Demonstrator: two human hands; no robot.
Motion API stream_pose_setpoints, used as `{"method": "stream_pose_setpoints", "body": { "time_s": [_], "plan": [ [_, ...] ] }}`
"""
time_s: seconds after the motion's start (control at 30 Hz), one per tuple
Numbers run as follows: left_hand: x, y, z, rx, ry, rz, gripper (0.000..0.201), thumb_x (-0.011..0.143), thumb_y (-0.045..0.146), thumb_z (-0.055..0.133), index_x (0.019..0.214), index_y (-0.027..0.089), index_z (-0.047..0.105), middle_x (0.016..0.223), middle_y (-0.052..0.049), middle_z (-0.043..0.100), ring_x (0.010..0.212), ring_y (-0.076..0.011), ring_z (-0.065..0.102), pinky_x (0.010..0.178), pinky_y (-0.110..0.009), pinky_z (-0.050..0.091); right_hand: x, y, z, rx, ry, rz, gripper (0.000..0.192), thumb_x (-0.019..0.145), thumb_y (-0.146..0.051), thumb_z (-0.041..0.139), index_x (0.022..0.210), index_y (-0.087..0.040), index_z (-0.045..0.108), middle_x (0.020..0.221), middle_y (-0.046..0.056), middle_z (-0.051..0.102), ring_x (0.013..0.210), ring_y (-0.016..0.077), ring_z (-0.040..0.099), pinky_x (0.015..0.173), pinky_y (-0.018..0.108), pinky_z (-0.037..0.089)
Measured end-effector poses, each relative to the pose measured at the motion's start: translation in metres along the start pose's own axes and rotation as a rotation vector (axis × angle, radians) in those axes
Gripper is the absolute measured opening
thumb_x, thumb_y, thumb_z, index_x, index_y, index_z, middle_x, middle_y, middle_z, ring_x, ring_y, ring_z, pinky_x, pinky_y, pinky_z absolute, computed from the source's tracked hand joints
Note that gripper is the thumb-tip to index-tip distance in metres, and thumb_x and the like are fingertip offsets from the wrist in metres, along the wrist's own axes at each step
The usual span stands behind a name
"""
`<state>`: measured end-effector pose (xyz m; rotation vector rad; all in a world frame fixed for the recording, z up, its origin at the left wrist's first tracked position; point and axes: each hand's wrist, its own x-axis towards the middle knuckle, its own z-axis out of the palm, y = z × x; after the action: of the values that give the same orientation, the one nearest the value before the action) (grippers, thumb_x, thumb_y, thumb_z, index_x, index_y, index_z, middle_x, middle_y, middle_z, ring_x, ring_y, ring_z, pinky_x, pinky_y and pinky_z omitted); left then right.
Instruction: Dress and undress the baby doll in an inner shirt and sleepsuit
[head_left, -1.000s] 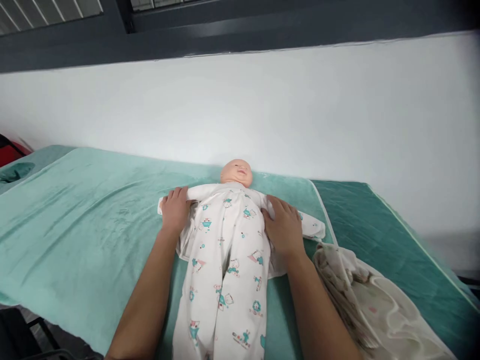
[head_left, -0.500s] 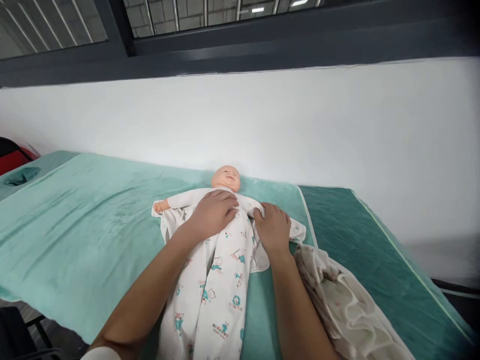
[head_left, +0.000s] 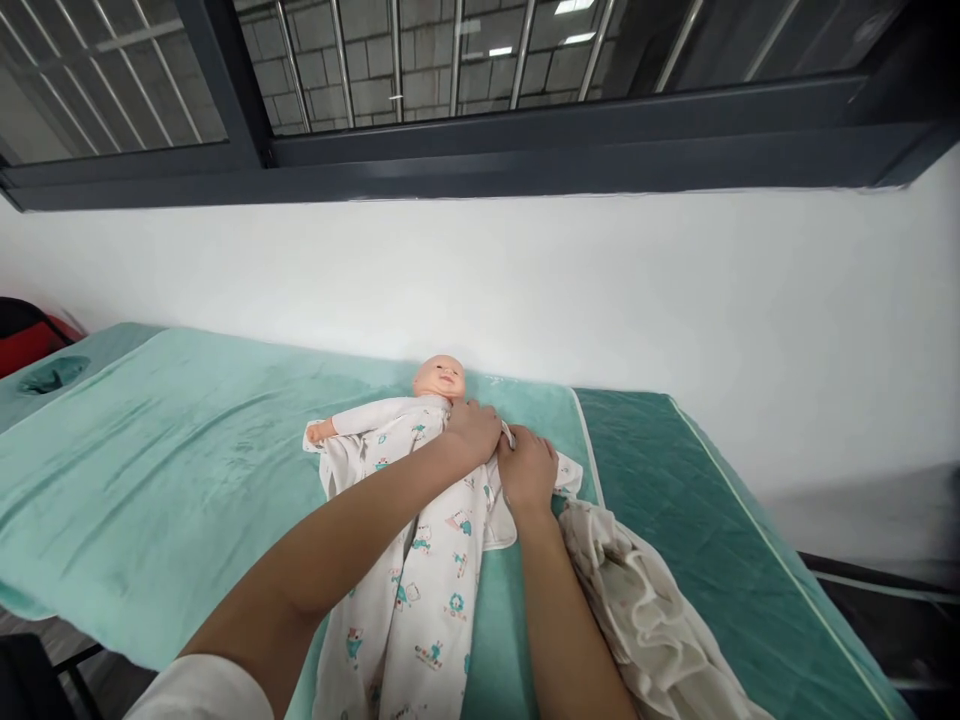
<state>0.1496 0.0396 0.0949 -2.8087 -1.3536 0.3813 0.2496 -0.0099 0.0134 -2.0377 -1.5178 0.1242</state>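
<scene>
A baby doll lies on its back on a green-covered bed, head toward the wall. A white printed baby romper is spread over its body and legs. On the left side, the doll's arm in a white sleeve stretches out, its hand bare. My left hand reaches across the chest to the doll's shoulder on the right side, fingers bent on the cloth. Close beside it, my right hand is closed around the romper's sleeve and the doll's arm, which is mostly hidden. The sleeve end sticks out past my right hand.
A crumpled beige cloth lies right of my right forearm. The light green cover borders a darker green one. A white wall and a dark window frame stand behind. A red and black item sits far left.
My left hand has moved right from the doll's chest to its shoulder, next to my right hand. The right hand stays on the sleeve. The view has tilted up, showing more window.
</scene>
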Motion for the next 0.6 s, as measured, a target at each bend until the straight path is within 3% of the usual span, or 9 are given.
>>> {"method": "stream_pose_setpoints", "body": {
  "time_s": [0.23, 0.43, 0.6],
  "plan": [
    [0.000, -0.021, -0.005, 0.045, 0.010, 0.010, 0.034, 0.089, 0.019, 0.055, 0.122, 0.018, 0.062, 0.129, -0.015, 0.062, 0.120, -0.0317, 0.055, 0.097, -0.046, 0.044, 0.009, 0.013, -0.007, 0.031, -0.067, 0.137, 0.033, 0.096, -0.030, 0.041, 0.103, -0.017, 0.071, 0.099, 0.012, 0.075, 0.092, 0.0236, 0.065, 0.080, 0.031, 0.037],
    [0.013, 0.001, 0.007, 0.046, -0.041, 0.145, 0.027, 0.093, 0.019, 0.050, 0.114, 0.015, 0.065, 0.124, -0.015, 0.066, 0.119, -0.0290, 0.058, 0.099, -0.046, 0.043, 0.010, 0.012, -0.003, 0.013, -0.099, 0.168, 0.032, 0.095, -0.035, 0.047, 0.105, -0.016, 0.071, 0.101, 0.013, 0.075, 0.094, 0.0257, 0.066, 0.078, 0.032, 0.037],
    [0.029, 0.002, 0.015, 0.053, -0.081, 0.217, 0.031, 0.085, 0.019, 0.060, 0.116, 0.013, 0.063, 0.113, -0.015, 0.072, 0.108, -0.0280, 0.066, 0.100, -0.046, 0.044, 0.011, 0.014, -0.003, 0.014, -0.110, 0.159, 0.033, 0.097, -0.035, 0.045, 0.101, -0.015, 0.071, 0.098, 0.015, 0.074, 0.095, 0.0265, 0.066, 0.078, 0.032, 0.036]
  ]
}}
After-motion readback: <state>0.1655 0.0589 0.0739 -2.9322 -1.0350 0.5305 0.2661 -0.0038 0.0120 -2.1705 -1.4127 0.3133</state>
